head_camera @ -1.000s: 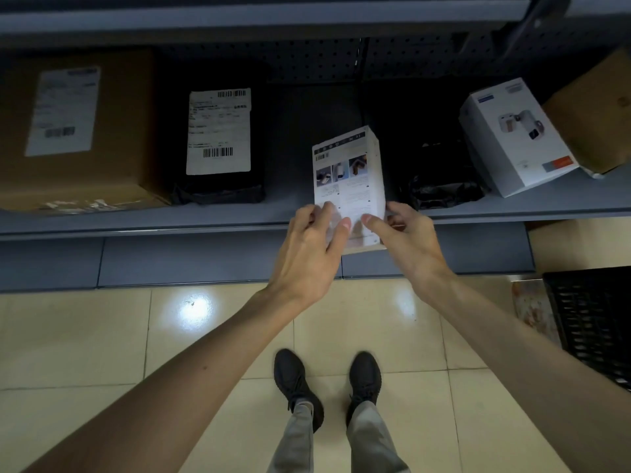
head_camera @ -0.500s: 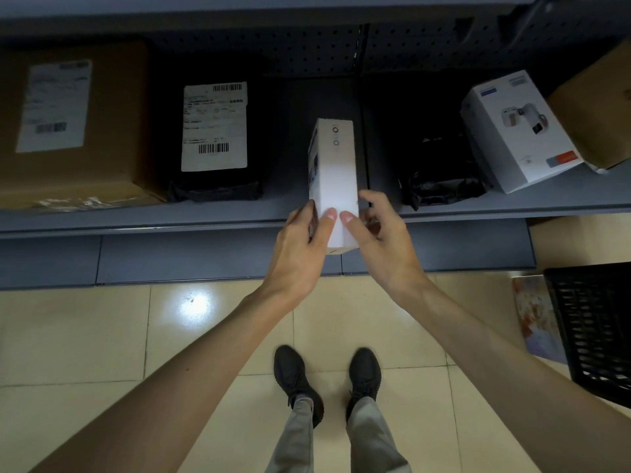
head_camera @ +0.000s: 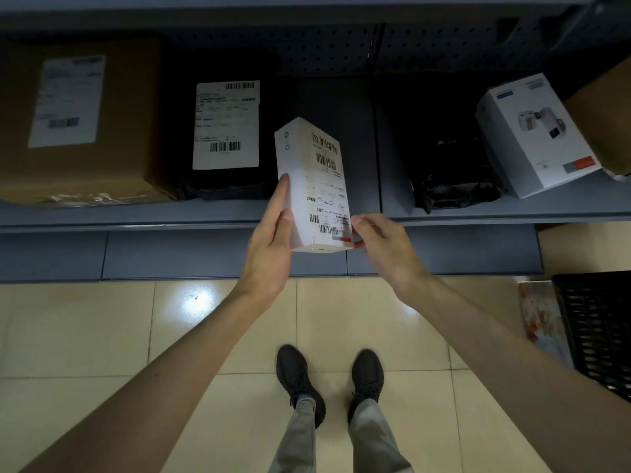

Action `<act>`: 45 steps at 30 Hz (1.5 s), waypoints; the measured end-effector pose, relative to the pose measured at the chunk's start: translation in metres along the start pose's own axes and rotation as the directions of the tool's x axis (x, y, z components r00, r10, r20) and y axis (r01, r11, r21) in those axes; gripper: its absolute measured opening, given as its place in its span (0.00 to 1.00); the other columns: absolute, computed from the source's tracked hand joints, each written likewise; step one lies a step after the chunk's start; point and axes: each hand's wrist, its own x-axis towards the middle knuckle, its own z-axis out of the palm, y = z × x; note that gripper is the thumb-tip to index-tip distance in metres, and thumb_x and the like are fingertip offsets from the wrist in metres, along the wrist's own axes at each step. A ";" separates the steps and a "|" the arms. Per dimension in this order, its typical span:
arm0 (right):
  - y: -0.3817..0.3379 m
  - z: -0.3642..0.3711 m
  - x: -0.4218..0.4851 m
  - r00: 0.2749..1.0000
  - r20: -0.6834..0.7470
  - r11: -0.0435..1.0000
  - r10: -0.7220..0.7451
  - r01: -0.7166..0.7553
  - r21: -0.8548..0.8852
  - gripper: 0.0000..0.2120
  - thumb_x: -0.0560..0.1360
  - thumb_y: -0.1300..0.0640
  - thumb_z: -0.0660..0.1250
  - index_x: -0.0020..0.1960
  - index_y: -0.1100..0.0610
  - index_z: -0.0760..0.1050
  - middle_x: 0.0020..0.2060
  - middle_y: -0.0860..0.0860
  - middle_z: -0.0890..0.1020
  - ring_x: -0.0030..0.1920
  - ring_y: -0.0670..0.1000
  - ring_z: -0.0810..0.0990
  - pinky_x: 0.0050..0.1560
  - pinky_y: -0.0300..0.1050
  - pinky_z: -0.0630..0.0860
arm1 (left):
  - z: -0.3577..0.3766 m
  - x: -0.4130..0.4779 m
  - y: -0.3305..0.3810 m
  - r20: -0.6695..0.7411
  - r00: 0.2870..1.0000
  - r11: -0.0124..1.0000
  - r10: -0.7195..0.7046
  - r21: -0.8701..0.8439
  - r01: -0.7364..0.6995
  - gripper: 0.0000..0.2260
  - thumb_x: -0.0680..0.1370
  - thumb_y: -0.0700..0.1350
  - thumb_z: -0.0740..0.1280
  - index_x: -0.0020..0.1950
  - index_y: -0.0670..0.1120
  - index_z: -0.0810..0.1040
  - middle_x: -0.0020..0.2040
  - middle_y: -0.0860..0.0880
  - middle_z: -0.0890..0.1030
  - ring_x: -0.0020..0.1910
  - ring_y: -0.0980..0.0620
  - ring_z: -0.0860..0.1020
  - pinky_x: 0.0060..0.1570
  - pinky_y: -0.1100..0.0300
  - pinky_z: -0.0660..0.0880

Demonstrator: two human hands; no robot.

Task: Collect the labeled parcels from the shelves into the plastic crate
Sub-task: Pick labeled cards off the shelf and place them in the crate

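Gripping hands: the left hand and right hand are holding one white labeled parcel between them.
Left hand grip: the thumb and forefinger are lying flat along the parcel's left side; the remaining fingers are passing behind it, out of sight.
Right hand grip: the thumb is pressing on the labelled face near the lower right corner, with the fingers curling underneath, pinching that corner.
Parcel position: it is standing on end over the front edge of the shelf, its barcode label facing the camera; whether it is touching the shelf cannot be told.
Shelf contents: a cardboard box and a black bagged parcel are sitting to the left; a crumpled black bag and a white product box are sitting to the right.
Plastic crate: it is sitting on the tiled floor at the right edge, well apart from the held parcel.
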 end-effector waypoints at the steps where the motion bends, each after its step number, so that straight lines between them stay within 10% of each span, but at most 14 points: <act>1: 0.000 0.001 0.001 1.000 0.011 1.000 0.017 -0.017 0.012 0.09 0.82 0.50 0.61 0.53 0.52 0.78 0.48 0.48 0.84 0.54 0.51 0.82 0.55 0.43 0.76 | -0.001 0.000 0.000 -0.012 1.000 1.000 -0.015 0.011 0.015 0.21 0.87 0.43 0.54 0.79 0.59 0.62 0.78 0.60 0.65 0.77 0.60 0.64 0.77 0.47 0.63; 6: -0.003 0.003 0.004 1.000 0.007 0.997 0.014 -0.014 0.075 0.07 0.82 0.52 0.63 0.52 0.53 0.78 0.44 0.46 0.83 0.49 0.47 0.82 0.56 0.49 0.78 | 0.004 0.005 -0.005 -0.052 0.997 0.992 -0.054 0.109 0.059 0.22 0.85 0.54 0.58 0.80 0.58 0.62 0.73 0.52 0.74 0.65 0.61 0.76 0.68 0.56 0.74; 13: 0.011 -0.017 -0.002 1.000 0.005 0.996 -0.012 0.011 0.085 0.10 0.81 0.57 0.66 0.61 0.55 0.74 0.47 0.44 0.83 0.45 0.40 0.82 0.45 0.34 0.77 | 0.013 0.014 -0.012 0.008 0.997 0.921 -0.076 0.385 0.067 0.18 0.83 0.60 0.59 0.74 0.67 0.68 0.58 0.50 0.79 0.56 0.52 0.78 0.61 0.49 0.77; 19: 0.018 -0.019 -0.004 0.999 0.051 0.998 -0.006 0.004 0.055 0.13 0.80 0.57 0.67 0.63 0.52 0.72 0.52 0.54 0.84 0.54 0.52 0.83 0.56 0.47 0.79 | 0.017 0.005 -0.016 0.072 0.982 0.966 -0.175 0.203 0.157 0.23 0.84 0.53 0.61 0.78 0.65 0.61 0.61 0.56 0.81 0.58 0.53 0.81 0.56 0.49 0.82; 25: 0.006 -0.031 0.000 0.997 0.052 0.991 0.053 -0.058 0.118 0.14 0.77 0.55 0.71 0.61 0.54 0.75 0.47 0.48 0.85 0.44 0.45 0.85 0.54 0.46 0.78 | 0.012 0.006 -0.008 0.065 0.963 0.964 -0.263 -0.016 0.264 0.20 0.84 0.44 0.64 0.76 0.53 0.70 0.59 0.49 0.84 0.57 0.49 0.83 0.51 0.47 0.83; 36: 0.001 -0.069 0.005 0.975 0.201 0.965 0.100 -0.144 0.217 0.22 0.76 0.52 0.71 0.66 0.62 0.74 0.53 0.54 0.85 0.54 0.54 0.85 0.63 0.55 0.76 | -0.036 0.014 0.020 0.364 0.897 0.958 -0.253 0.225 0.179 0.17 0.84 0.41 0.61 0.74 0.49 0.74 0.58 0.45 0.85 0.56 0.46 0.84 0.50 0.52 0.83; 45: 0.001 -0.078 -0.003 0.943 0.328 0.964 0.047 -0.130 0.234 0.15 0.78 0.56 0.68 0.64 0.57 0.78 0.58 0.54 0.84 0.61 0.55 0.81 0.64 0.49 0.76 | -0.039 0.021 0.024 0.173 0.961 0.968 -0.217 0.164 0.189 0.14 0.80 0.44 0.70 0.66 0.46 0.80 0.53 0.48 0.87 0.52 0.51 0.85 0.46 0.59 0.82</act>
